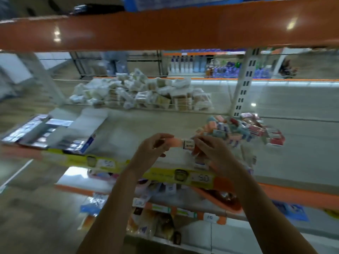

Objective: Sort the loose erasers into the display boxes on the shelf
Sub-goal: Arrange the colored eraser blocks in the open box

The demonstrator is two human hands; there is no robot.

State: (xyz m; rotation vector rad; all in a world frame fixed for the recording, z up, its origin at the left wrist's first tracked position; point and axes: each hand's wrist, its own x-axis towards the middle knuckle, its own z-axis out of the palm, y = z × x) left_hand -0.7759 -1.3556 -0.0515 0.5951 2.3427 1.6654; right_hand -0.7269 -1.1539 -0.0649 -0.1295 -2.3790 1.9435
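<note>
Both hands up over shelf [128, 123]: left hand [153, 153] and right hand [211, 153] each pinching end of same orange eraser [180, 143]. Loose eraser pile [242, 131] just right, display boxes [51, 132] far left.

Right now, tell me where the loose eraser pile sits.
In the head view the eraser pile lies on the right of the middle shelf, just beyond the right hand and at the foot of the white slotted upright.

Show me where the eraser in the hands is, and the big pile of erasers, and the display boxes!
eraser [180, 143], head view, on its peach body beside the white sleeve.
pile of erasers [238, 131], head view, on the middle of the heap.
display boxes [55, 132], head view, on the middle of the open boxes at the left.
</note>
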